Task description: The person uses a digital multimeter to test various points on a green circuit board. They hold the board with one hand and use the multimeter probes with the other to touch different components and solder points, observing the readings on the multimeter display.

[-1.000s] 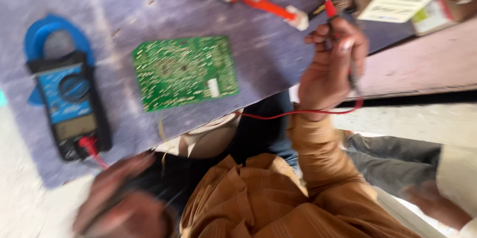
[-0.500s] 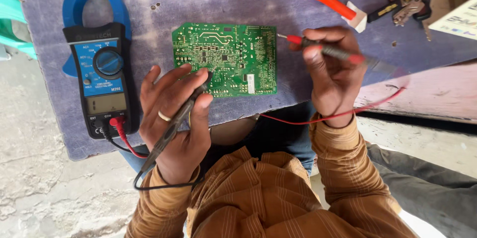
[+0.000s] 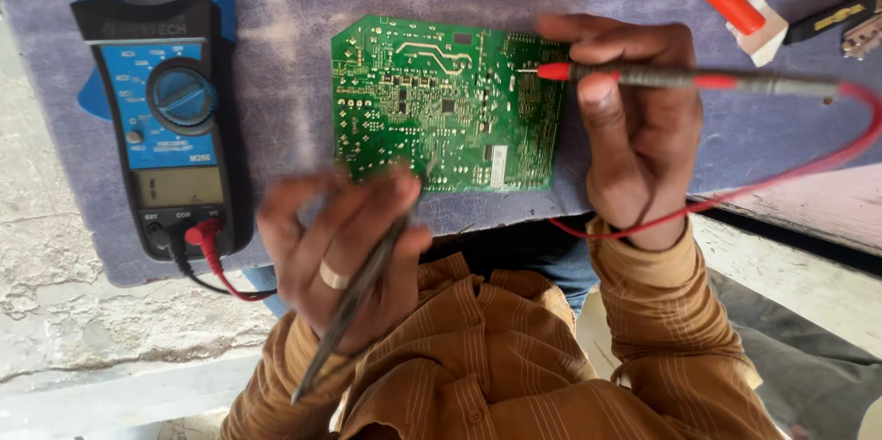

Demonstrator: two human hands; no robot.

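At frame centre, a green rectangular printed circuit board [image 3: 447,105] lies flat on the purple-covered tabletop [image 3: 276,54]. The right hand [image 3: 634,128] pinches a red-tipped test probe [image 3: 680,79] whose tip meets the board's right edge. The left hand [image 3: 344,252], lower centre, grips a dark probe [image 3: 354,307] aimed at the board's lower edge. A blue-and-black clamp meter [image 3: 165,118] lies at left.

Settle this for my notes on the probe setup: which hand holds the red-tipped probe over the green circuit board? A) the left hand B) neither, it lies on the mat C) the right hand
C: the right hand grips the red-tipped probe, its tip over the green circuit board.
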